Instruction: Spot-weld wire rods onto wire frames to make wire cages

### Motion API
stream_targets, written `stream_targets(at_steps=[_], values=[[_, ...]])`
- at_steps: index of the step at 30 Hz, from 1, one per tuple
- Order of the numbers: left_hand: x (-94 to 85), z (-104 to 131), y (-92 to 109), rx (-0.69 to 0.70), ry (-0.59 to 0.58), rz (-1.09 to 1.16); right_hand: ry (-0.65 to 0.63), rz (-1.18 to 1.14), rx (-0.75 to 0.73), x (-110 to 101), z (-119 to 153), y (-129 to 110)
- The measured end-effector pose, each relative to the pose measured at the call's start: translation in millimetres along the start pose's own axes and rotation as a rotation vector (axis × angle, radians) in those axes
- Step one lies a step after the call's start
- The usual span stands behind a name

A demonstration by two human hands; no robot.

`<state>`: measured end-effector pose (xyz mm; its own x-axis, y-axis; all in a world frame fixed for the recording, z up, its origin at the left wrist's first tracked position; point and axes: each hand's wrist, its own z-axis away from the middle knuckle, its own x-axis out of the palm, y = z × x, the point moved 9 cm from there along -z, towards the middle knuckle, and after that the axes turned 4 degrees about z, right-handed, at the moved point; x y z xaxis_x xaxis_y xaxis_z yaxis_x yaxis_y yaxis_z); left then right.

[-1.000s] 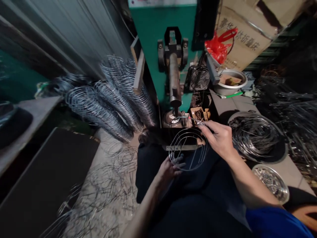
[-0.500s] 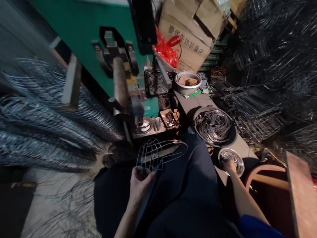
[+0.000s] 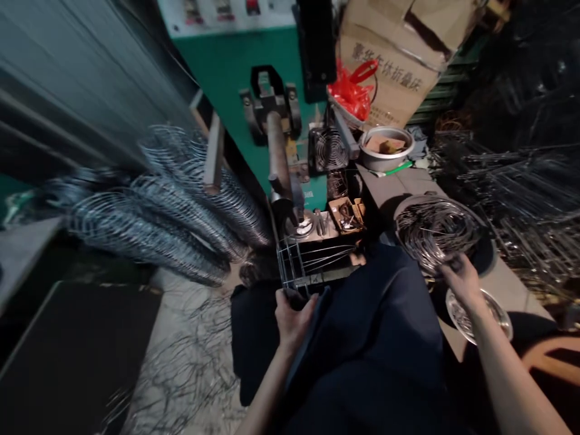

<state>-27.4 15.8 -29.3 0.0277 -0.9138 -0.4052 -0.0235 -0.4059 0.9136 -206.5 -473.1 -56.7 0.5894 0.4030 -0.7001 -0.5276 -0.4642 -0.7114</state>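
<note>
My left hand [image 3: 292,320] grips the lower end of a bent wire frame [image 3: 292,266] in front of my lap, thumb and fingers closed round it. The frame has a cage-like end and long wires reaching right, below the machine's lower arm [image 3: 277,151]. My right hand [image 3: 463,283] is above the near edge of a dark basin [image 3: 489,258] full of bent wire pieces, just past a small metal bowl [image 3: 506,326] of small shiny parts. Its fingers are drawn together and a little blurred; anything between them is too small to make out.
A green machine [image 3: 217,66] stands ahead. Stacks of wire rings [image 3: 149,235] lean to its left. Beyond the basin are a pale bowl [image 3: 385,158], a red bag [image 3: 356,90] and a cardboard box [image 3: 394,72]. Wire racks [image 3: 521,211] pile up at the right.
My right hand has come out of the small bowl and moved forward to the basin's edge. My left hand still holds the wire frame, now turned somewhat. The view has swung left.
</note>
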Motion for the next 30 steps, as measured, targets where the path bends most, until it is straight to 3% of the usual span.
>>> stream_targets(at_steps=[2, 5, 6, 8, 11, 15, 17, 23, 30], values=[[-4.2, -1.1, 4.6, 0.003, 0.013, -0.012, -0.161, -0.174, -0.234, 32.2, 0.2, -105.3], [-12.6, 0.8, 6.4, 0.0, 0.042, -0.017, -0.433, -0.239, -0.582, 79.1, 32.0, -246.7], [-15.8, 1.6, 6.0, -0.001, 0.052, -0.016, -0.493, -0.235, -0.689, 91.4, 45.7, -279.9], [-22.2, 2.2, 4.4, -0.005, 0.068, -0.018, -0.539, -0.182, -0.885, 111.3, 69.2, -322.5], [-29.2, -0.6, 1.2, -0.026, 0.076, -0.022, -0.557, -0.048, -1.066, 139.5, 88.2, -340.1], [-28.9, -8.1, -1.6, -0.063, 0.051, -0.012, -0.588, 0.093, -1.122, 171.1, 94.9, -334.8], [-27.4, -11.9, -2.1, -0.078, 0.051, 0.006, -0.542, 0.165, -1.152, 178.4, 97.9, -336.2], [-26.6, -22.9, -1.3, -0.113, 0.065, 0.056, -0.346, 0.309, -1.216, 179.8, 100.5, -352.4], [-29.9, -33.6, 5.4, -0.104, 0.094, 0.103, -0.364, -0.037, -1.26, 172.7, 89.4, -371.3]])
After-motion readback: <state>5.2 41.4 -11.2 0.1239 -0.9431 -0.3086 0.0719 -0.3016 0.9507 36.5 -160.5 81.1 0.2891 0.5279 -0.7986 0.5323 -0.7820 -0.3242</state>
